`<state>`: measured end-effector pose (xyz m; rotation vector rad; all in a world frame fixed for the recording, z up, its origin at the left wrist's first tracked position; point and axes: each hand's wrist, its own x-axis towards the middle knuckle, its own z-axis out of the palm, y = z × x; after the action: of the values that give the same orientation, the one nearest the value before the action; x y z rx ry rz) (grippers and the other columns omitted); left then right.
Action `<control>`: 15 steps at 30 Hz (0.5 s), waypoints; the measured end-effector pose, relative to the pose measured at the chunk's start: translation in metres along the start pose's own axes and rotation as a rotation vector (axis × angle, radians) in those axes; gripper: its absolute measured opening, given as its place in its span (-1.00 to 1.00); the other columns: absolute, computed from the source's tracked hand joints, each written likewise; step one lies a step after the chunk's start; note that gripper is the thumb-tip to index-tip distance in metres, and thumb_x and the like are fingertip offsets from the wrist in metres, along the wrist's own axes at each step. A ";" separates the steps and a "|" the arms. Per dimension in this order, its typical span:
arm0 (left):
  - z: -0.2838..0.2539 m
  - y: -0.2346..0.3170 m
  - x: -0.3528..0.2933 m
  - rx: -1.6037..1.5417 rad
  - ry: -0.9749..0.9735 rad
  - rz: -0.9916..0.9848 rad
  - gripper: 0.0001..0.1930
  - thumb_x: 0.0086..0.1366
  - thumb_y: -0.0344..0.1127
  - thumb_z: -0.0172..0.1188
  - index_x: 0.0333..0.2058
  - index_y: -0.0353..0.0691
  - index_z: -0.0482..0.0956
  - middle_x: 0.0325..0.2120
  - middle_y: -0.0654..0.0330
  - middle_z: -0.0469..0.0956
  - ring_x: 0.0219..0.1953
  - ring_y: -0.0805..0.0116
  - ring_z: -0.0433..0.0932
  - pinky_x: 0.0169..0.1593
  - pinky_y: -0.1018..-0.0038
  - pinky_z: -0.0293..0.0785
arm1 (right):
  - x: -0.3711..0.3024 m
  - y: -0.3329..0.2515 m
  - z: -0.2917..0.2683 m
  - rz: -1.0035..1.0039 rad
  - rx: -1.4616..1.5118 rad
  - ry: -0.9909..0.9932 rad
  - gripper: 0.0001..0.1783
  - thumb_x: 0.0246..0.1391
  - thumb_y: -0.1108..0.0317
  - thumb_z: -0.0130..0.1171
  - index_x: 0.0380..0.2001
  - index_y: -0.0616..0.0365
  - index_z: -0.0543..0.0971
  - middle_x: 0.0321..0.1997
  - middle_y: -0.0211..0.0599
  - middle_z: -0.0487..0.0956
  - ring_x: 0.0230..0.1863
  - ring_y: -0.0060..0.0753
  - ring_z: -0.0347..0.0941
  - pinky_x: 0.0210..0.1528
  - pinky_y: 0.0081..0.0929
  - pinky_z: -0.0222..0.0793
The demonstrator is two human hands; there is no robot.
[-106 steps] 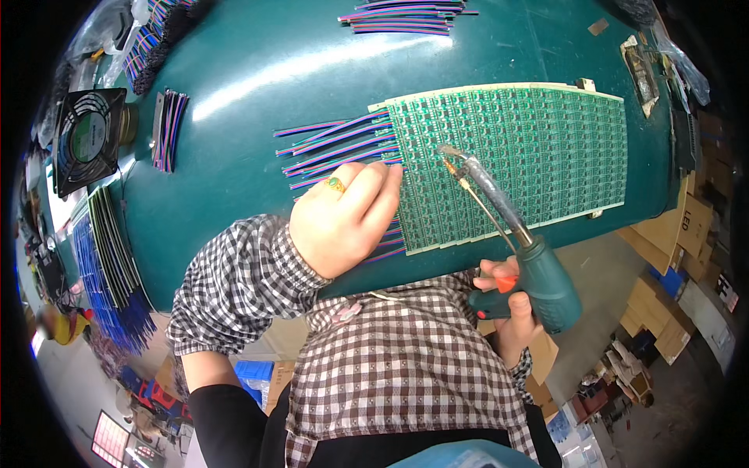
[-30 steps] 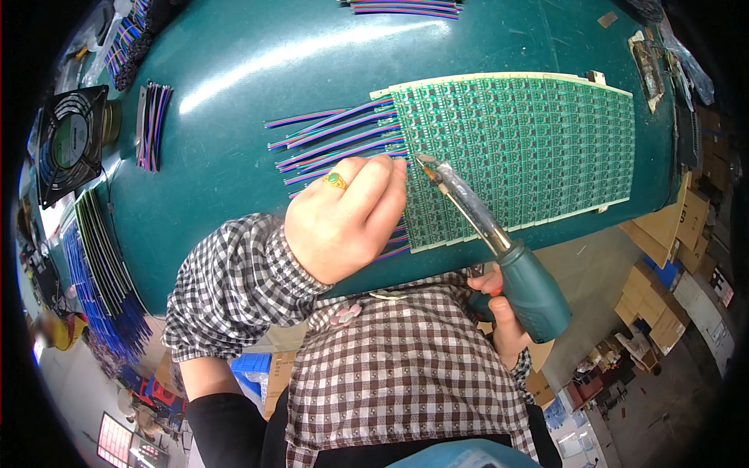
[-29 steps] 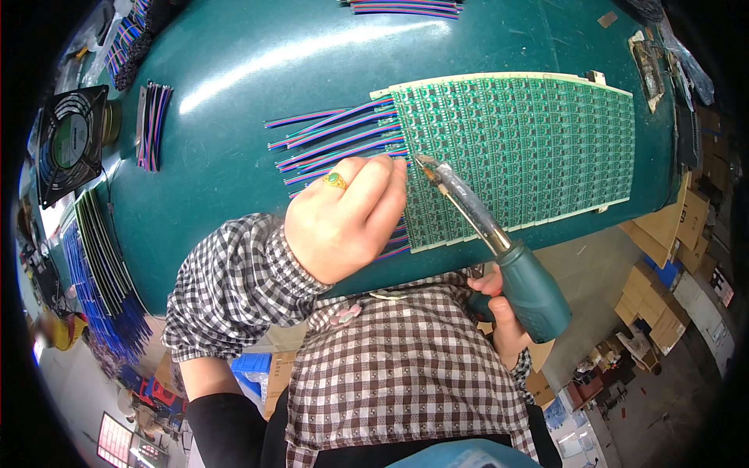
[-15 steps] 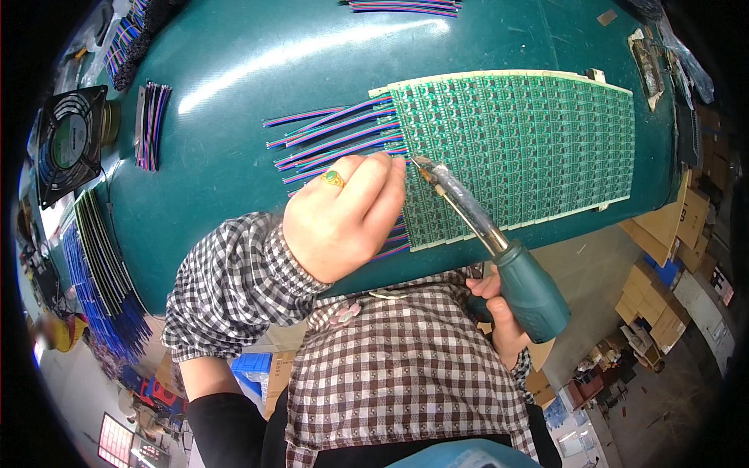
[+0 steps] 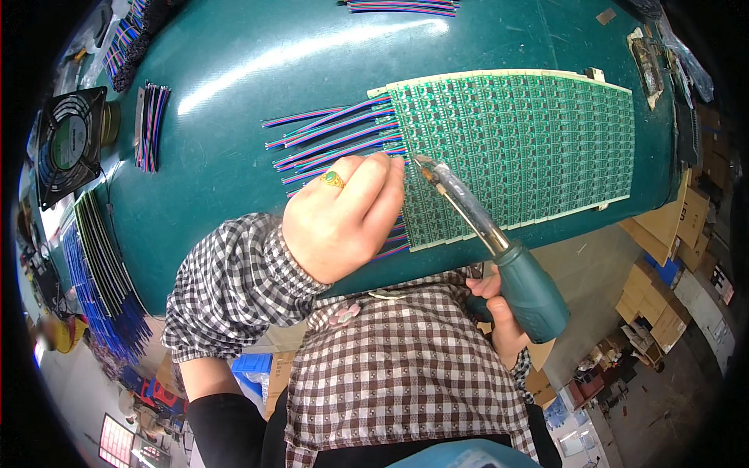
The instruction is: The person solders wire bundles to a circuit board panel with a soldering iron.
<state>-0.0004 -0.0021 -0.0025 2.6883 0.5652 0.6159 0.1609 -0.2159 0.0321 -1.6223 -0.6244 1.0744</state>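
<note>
A large panel of green circuit boards (image 5: pixel 530 140) lies on the table, with multicoloured ribbon wires (image 5: pixel 328 139) along its left edge. My left hand (image 5: pixel 339 214), with a green-stoned ring, is closed in a pinch at that edge. A wire appears to be between its fingertips, though the hand mostly covers it. My right hand (image 5: pixel 505 320) grips the green handle of a soldering iron (image 5: pixel 534 292) below the panel. The iron's metal shaft slants up and left over the boards, and its tip is close beside my left fingertips.
On the green table (image 5: pixel 234 62), a small bundle of wires (image 5: pixel 153 129) lies to the left, near a black fan (image 5: pixel 72 144). Boards with blue wires (image 5: pixel 105 281) rest at the lower left. More wires (image 5: pixel 402 7) lie at the far edge. Cardboard boxes (image 5: pixel 663 300) stand at the right.
</note>
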 end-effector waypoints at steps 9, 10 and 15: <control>0.000 0.000 0.000 0.001 0.001 -0.001 -0.57 -0.10 -0.53 0.20 -0.15 -0.50 0.58 -0.29 0.04 0.52 -0.33 0.23 0.56 -0.26 0.44 0.54 | 0.004 -0.008 0.003 -0.035 -0.065 0.037 -0.44 0.12 0.23 0.29 -0.01 0.52 0.41 -0.25 -0.04 0.57 -0.22 -0.12 0.57 -0.10 -0.11 0.59; 0.000 0.000 0.000 0.001 0.000 -0.004 -0.57 -0.10 -0.53 0.20 -0.15 -0.50 0.58 -0.29 0.04 0.52 -0.33 0.23 0.57 -0.27 0.44 0.54 | 0.005 -0.009 0.005 -0.025 -0.038 0.051 -0.46 0.13 0.23 0.28 -0.03 0.51 0.43 -0.24 -0.01 0.59 -0.21 -0.09 0.59 -0.11 -0.11 0.59; -0.002 0.000 0.000 -0.001 -0.001 -0.010 -0.58 -0.10 -0.53 0.20 -0.16 -0.49 0.58 -0.29 0.05 0.52 -0.33 0.23 0.57 -0.27 0.44 0.54 | -0.001 -0.001 -0.003 -0.038 -0.077 0.003 -0.43 0.13 0.23 0.27 0.02 0.49 0.39 -0.26 -0.11 0.54 -0.20 -0.18 0.54 -0.09 -0.11 0.58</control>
<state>-0.0008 -0.0020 -0.0006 2.6826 0.5772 0.6123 0.1632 -0.2179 0.0341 -1.6708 -0.6995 1.0316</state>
